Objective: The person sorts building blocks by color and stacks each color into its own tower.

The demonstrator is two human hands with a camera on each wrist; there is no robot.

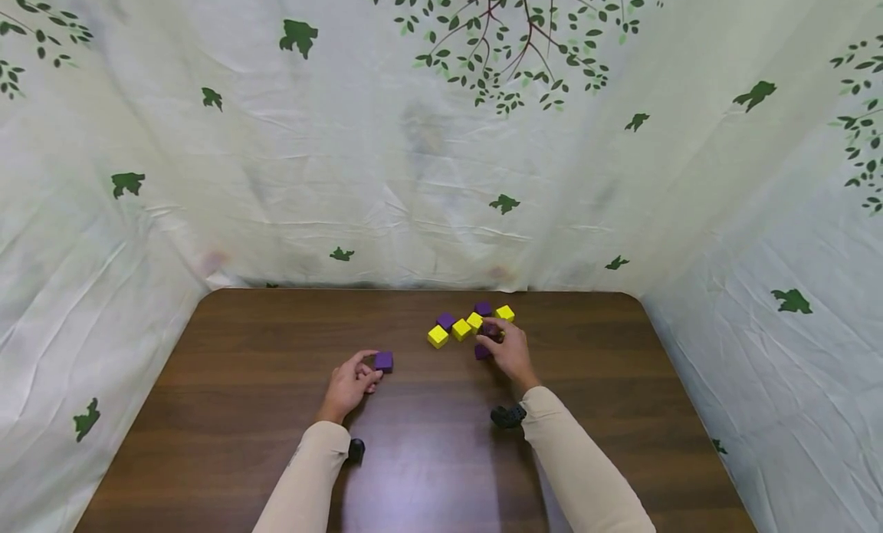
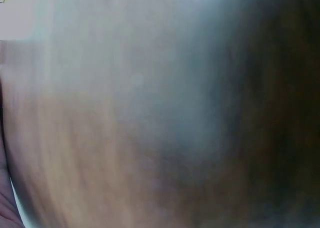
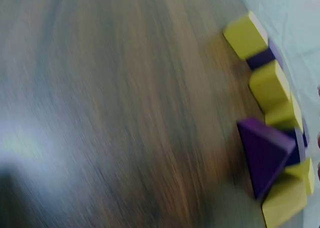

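Observation:
Thumb and fingertips of my left hand (image 1: 349, 385) pinch a purple block (image 1: 383, 362) on the left of the cluster. In the left wrist view only a sliver of that hand (image 2: 7, 203) shows at the lower left. Over the cluster, my right hand (image 1: 510, 354) has its thumb and forefinger parted above a dark purple block (image 1: 490, 330). The hand partly covers the blocks beneath it. In the right wrist view its fingertips (image 3: 318, 141) just enter at the right edge, beside the purple wedge-like block (image 3: 265, 153) and yellow blocks (image 3: 270, 85).
Several yellow blocks (image 1: 438, 337) and purple blocks (image 1: 483, 309) sit close together near the far edge of the brown wooden table (image 1: 262, 341). A white cloth (image 1: 386, 234) printed with leaves hangs behind and around it. Dark bands with devices (image 1: 508, 417) are on both wrists.

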